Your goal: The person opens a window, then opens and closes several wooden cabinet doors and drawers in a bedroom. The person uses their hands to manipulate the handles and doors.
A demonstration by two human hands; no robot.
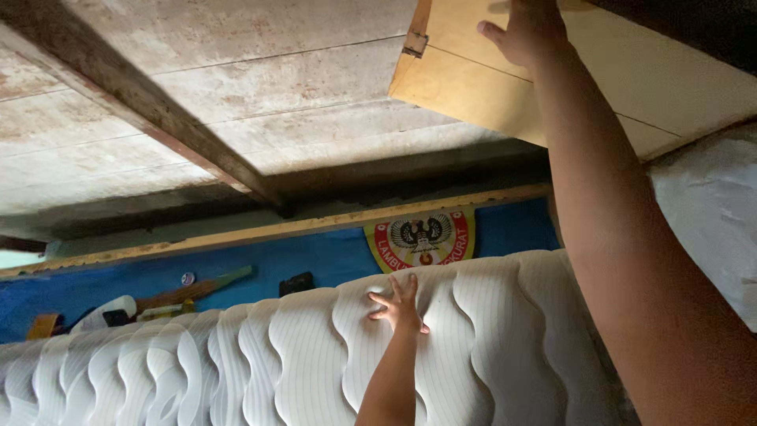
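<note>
My right hand [527,30] is raised high and presses flat against a pale yellow wooden panel [631,75] near the ceiling, at the top right of the view. A small metal hinge [415,43] sits at the panel's left edge. My left hand [398,306] rests with fingers spread on the top of a white quilted mattress [276,363] with wavy stitching that stands across the lower half of the view. Neither hand grips anything.
A weathered plank ceiling with a dark wooden beam [150,110] runs overhead. Behind the mattress is a blue wall [315,264] with a round red and yellow emblem [424,237] and small items hung on it. A white wall [710,213] is at right.
</note>
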